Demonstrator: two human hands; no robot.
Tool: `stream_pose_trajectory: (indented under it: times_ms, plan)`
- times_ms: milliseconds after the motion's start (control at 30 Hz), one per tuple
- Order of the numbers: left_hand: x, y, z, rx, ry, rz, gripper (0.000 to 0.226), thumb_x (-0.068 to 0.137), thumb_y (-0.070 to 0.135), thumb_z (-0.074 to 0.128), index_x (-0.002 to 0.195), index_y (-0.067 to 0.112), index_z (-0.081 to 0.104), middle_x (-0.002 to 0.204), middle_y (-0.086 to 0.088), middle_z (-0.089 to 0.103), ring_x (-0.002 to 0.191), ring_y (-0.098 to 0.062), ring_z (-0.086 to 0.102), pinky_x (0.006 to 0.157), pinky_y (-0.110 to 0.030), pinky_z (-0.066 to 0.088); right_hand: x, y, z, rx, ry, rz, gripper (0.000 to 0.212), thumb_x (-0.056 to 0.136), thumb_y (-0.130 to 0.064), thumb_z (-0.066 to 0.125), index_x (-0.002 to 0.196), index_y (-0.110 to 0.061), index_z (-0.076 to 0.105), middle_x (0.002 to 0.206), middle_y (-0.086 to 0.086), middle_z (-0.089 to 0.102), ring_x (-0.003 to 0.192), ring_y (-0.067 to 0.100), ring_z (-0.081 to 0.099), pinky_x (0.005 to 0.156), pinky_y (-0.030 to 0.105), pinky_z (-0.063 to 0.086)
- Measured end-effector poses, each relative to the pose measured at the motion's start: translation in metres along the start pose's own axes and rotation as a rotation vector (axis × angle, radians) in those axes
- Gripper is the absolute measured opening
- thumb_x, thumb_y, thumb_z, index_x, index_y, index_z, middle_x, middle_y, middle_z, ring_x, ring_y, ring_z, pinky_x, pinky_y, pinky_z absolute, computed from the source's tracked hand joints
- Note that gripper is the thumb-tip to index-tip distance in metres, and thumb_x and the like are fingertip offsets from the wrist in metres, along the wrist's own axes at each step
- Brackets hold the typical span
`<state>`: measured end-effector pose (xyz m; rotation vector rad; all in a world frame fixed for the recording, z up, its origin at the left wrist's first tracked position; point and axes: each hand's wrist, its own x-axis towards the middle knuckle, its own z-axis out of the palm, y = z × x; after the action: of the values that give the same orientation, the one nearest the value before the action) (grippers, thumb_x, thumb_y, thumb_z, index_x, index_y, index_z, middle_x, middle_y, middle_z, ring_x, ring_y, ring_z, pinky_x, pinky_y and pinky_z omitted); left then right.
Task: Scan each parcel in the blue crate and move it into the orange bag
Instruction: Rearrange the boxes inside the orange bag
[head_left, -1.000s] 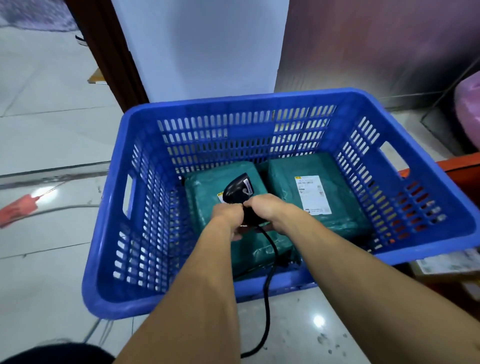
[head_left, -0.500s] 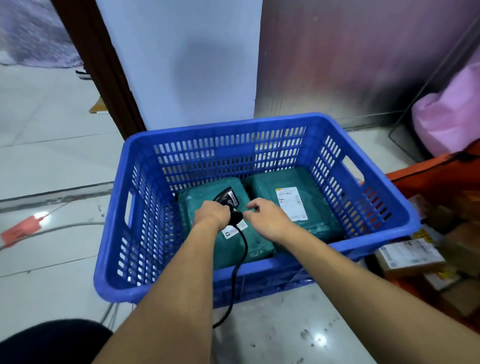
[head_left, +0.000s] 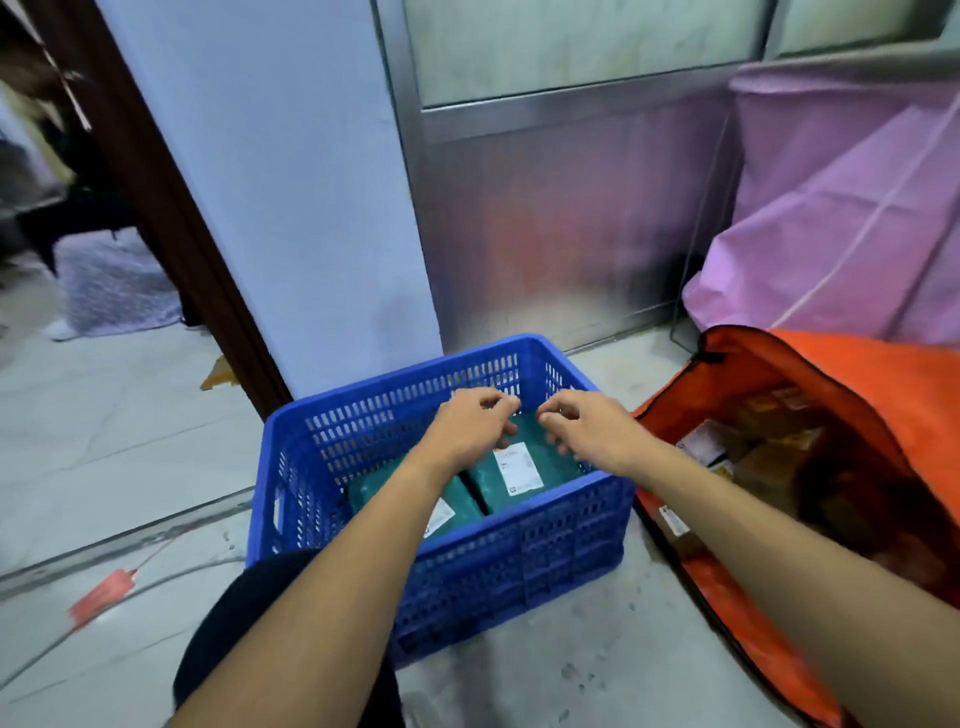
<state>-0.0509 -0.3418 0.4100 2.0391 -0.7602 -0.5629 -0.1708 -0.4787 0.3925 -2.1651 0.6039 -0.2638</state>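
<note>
The blue crate (head_left: 519, 545) stands on the floor in front of me with two green parcels lying flat inside. Part of the left parcel (head_left: 374, 488) is hidden under my left forearm. The right parcel (head_left: 491, 486) shows a white label on top. Just above the far end of the right parcel, my left hand (head_left: 467, 431) and my right hand (head_left: 587, 431) hover close together, fingers loosely curled and holding nothing. The scanner is out of sight. To the right of the crate the orange bag (head_left: 831, 364) lies open, with several boxes (head_left: 769, 457) inside.
A pink fabric bin (head_left: 857, 234) stands behind the orange bag against a metal panel (head_left: 561, 234). A white pillar (head_left: 291, 208) rises behind the crate. A red tag on a cable (head_left: 104, 592) lies on the floor at left. My dark knee (head_left: 249, 623) is beside the crate.
The scanner has left my hands and is no longer visible. Both hands moved from the left parcel to above the right one. The view rose and pulled back, showing the orange bag.
</note>
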Motion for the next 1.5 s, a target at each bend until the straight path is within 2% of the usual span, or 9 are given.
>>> stream_pose_trajectory:
  times_ms: [133, 333, 500, 667, 767, 1000, 1133, 1267, 1500]
  plan:
    - [-0.032, 0.068, 0.003, 0.146, -0.141, 0.037, 0.023, 0.103, 0.022, 0.058, 0.1, 0.005, 0.073, 0.09, -0.013, 0.079, 0.065, -0.023, 0.071, 0.058, -0.023, 0.048, -0.056, 0.012, -0.063, 0.045, 0.08, 0.029, 0.017, 0.103, -0.025, 0.056, 0.096, -0.02, 0.071, 0.078, 0.002, 0.076, 0.062, 0.011, 0.066, 0.06, 0.024, 0.05]
    - [-0.034, 0.136, 0.014, 0.205, -0.163, 0.106, 0.025, 0.105, 0.016, 0.053, 0.096, 0.003, 0.073, 0.086, -0.014, 0.077, 0.07, -0.027, 0.07, 0.061, -0.027, 0.049, -0.132, 0.071, -0.144, 0.055, 0.161, 0.2, 0.018, 0.104, -0.021, 0.055, 0.095, -0.016, 0.071, 0.071, 0.005, 0.074, 0.061, 0.02, 0.067, 0.058, 0.032, 0.053]
    - [-0.01, 0.16, 0.087, 0.226, -0.311, 0.177, 0.022, 0.101, 0.011, 0.054, 0.102, 0.0, 0.073, 0.09, -0.016, 0.078, 0.069, -0.026, 0.07, 0.064, -0.028, 0.051, -0.178, 0.124, -0.177, 0.031, 0.201, 0.365, 0.027, 0.102, -0.003, 0.044, 0.105, -0.009, 0.07, 0.075, 0.011, 0.071, 0.057, 0.02, 0.062, 0.053, 0.026, 0.048]
    - [0.037, 0.149, 0.162, 0.413, -0.539, 0.268, 0.019, 0.101, 0.015, 0.058, 0.095, 0.007, 0.074, 0.095, -0.015, 0.08, 0.073, -0.023, 0.073, 0.065, -0.03, 0.056, -0.19, 0.169, -0.173, 0.011, 0.21, 0.523, 0.029, 0.106, -0.005, 0.041, 0.105, -0.013, 0.069, 0.077, 0.01, 0.071, 0.061, 0.022, 0.063, 0.052, 0.025, 0.047]
    - [0.084, 0.134, 0.181, 0.474, -0.582, 0.293, 0.02, 0.1, 0.018, 0.059, 0.088, 0.015, 0.075, 0.087, -0.008, 0.08, 0.071, -0.021, 0.075, 0.083, -0.043, 0.062, -0.168, 0.202, -0.157, -0.055, 0.147, 0.586, 0.026, 0.105, -0.011, 0.045, 0.1, -0.021, 0.068, 0.073, 0.001, 0.074, 0.063, 0.023, 0.07, 0.052, 0.019, 0.046]
    - [0.192, 0.083, 0.228, 0.563, -0.576, 0.274, 0.018, 0.103, 0.025, 0.06, 0.098, 0.015, 0.074, 0.088, -0.003, 0.078, 0.075, -0.016, 0.074, 0.071, -0.023, 0.057, -0.059, 0.261, -0.098, -0.04, 0.006, 0.628, 0.033, 0.102, -0.007, 0.047, 0.089, -0.027, 0.07, 0.077, 0.002, 0.076, 0.061, 0.011, 0.069, 0.06, 0.02, 0.049]
    - [0.234, 0.044, 0.263, 0.577, -0.574, 0.304, 0.018, 0.103, 0.025, 0.06, 0.101, 0.015, 0.075, 0.092, 0.0, 0.076, 0.087, -0.019, 0.073, 0.082, -0.029, 0.059, 0.01, 0.3, -0.052, -0.004, -0.03, 0.58, 0.024, 0.102, -0.01, 0.05, 0.099, -0.022, 0.071, 0.089, 0.0, 0.071, 0.084, 0.021, 0.07, 0.075, 0.028, 0.054]
    - [0.268, 0.019, 0.286, 0.745, -0.591, 0.361, 0.018, 0.102, 0.026, 0.06, 0.102, 0.018, 0.076, 0.097, 0.001, 0.071, 0.097, -0.019, 0.062, 0.087, -0.027, 0.047, 0.067, 0.331, -0.012, 0.009, -0.051, 0.58, 0.018, 0.101, -0.018, 0.057, 0.111, -0.018, 0.072, 0.116, 0.006, 0.071, 0.11, 0.026, 0.066, 0.093, 0.036, 0.054]
    - [0.321, -0.017, 0.307, 0.959, -0.547, 0.335, 0.025, 0.1, 0.03, 0.059, 0.104, 0.014, 0.077, 0.107, -0.008, 0.073, 0.091, -0.026, 0.056, 0.08, -0.028, 0.04, 0.141, 0.374, 0.043, 0.102, -0.03, 0.663, 0.014, 0.1, -0.029, 0.062, 0.094, -0.016, 0.063, 0.097, 0.005, 0.066, 0.083, 0.021, 0.063, 0.067, 0.032, 0.047]
